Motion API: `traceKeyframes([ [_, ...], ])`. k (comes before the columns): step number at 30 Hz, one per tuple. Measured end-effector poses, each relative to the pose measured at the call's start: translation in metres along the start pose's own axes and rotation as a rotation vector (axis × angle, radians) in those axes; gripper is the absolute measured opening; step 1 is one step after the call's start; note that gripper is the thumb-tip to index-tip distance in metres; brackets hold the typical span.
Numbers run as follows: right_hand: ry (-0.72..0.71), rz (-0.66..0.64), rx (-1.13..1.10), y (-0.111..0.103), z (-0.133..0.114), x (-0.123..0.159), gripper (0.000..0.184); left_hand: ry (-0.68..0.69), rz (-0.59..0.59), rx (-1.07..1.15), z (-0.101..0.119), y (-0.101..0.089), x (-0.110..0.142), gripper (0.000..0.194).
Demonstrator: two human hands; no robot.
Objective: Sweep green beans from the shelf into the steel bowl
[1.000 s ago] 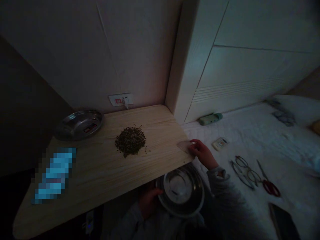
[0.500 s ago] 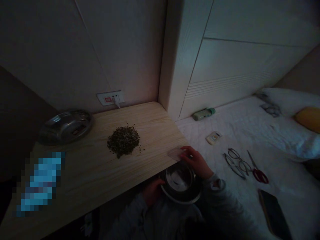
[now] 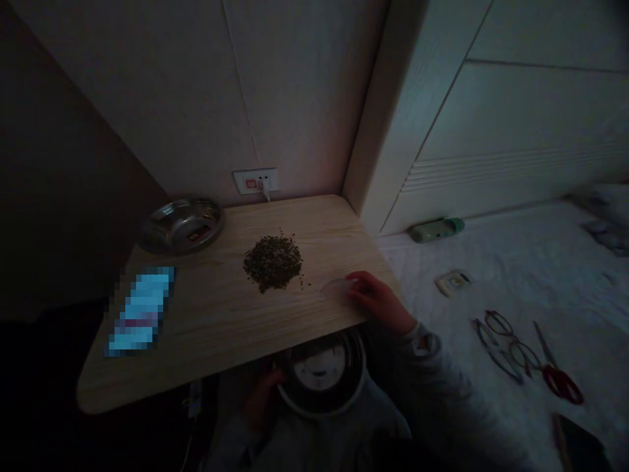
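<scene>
Just below the near edge of the pale wood-grain table with rounded corners [image 3: 216, 341], I have the left hand [image 3: 263, 392] on a round, shiny steel bowl [image 3: 339, 396]. Its grip is narrow, thumb at the left side of the rim; the fingers beneath are too dark to make out, and I cannot tell whether the bowl also rests on the lap. The bowl's mouth faces up.

Over the table's right end, I have the right hand [image 3: 376, 298] in a grey sleeve, fingertips pinched on a thin, translucent, curved-edged piece of plastic [image 3: 335, 288]. It lies low over the wood, just right of a loose, rounded heap of small dark brown seeds [image 3: 273, 262] on the tabletop, a few strays between them. Toward the table's left end is a bright blue oblong [image 3: 140, 311], blurred into blocks.

To my right, on the white bedding [image 3: 417, 295], I see a flat dark rectangular slab [image 3: 582, 442], red-handled scissors [image 3: 554, 375], thin-framed eyeglasses [image 3: 512, 340] and a small pale yellow packet [image 3: 453, 282].

Farther off, a wide steel basin [image 3: 171, 223] with a dark label stands at the table's far left corner. A long green case [image 3: 436, 229] lies beside the white grooved panel [image 3: 515, 118], and a white wall socket [image 3: 251, 183] holds a white plug [image 3: 265, 188].
</scene>
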State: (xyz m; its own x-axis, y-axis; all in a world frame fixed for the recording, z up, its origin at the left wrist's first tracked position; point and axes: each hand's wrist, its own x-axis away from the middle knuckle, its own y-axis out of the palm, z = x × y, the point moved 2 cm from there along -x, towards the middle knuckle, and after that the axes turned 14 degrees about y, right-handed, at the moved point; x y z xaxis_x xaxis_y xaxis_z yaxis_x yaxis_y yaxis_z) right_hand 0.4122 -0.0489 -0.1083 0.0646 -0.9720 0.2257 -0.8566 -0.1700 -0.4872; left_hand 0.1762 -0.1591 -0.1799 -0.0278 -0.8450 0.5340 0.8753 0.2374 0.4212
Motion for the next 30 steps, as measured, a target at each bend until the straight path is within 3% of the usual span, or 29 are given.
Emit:
traceKeyframes([
  [4,-0.015,0.069,0.038,0.011,-0.013,-0.035,0.026,0.089,0.081,-0.031,0.005,-0.014,0.005,0.013],
  [8,-0.030,0.075,0.111,0.020,-0.020,-0.050,0.027,0.140,0.133,-0.041,0.006,-0.027,0.008,0.023],
  [16,-0.042,0.062,0.167,0.022,-0.021,-0.048,0.025,0.150,0.168,-0.092,0.005,-0.036,0.006,0.041],
  [30,-0.065,-0.007,0.208,0.031,-0.024,-0.028,0.025,0.161,0.152,-0.036,0.005,-0.027,0.005,0.047],
])
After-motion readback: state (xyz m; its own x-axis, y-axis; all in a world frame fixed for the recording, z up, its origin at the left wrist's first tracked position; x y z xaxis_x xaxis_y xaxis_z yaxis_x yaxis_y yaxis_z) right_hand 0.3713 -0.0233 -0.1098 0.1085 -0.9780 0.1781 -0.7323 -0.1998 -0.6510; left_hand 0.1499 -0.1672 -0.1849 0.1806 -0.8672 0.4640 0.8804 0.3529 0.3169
